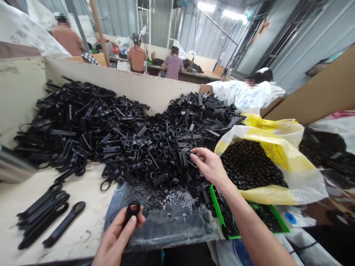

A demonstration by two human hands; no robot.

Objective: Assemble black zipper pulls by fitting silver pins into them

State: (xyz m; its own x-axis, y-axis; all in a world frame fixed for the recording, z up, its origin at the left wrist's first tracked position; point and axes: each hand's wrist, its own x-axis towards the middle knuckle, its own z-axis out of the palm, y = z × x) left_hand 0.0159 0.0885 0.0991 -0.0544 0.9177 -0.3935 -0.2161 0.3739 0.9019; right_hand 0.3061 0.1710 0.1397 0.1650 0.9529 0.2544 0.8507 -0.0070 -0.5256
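My left hand (119,232) is closed around a black plastic handle with a ring end (133,207), held low over the front of the bench. My right hand (206,164) reaches to the right side of the pile of black parts (155,136), its thumb and fingertips pinched together. Whatever sits between those fingertips is too small to make out. Below the pile, small metal pins (177,199) lie scattered on a dark mat (166,231). Several similar ring-ended handles (65,223) lie side by side on the left of the bench.
A yellow and white bag (302,177) of small black round parts stands at the right. Before it is a green tray (219,212) of black pieces. A metal cylinder (13,166) lies at the left edge. Behind the wooden partition (124,79), several people sit at benches.
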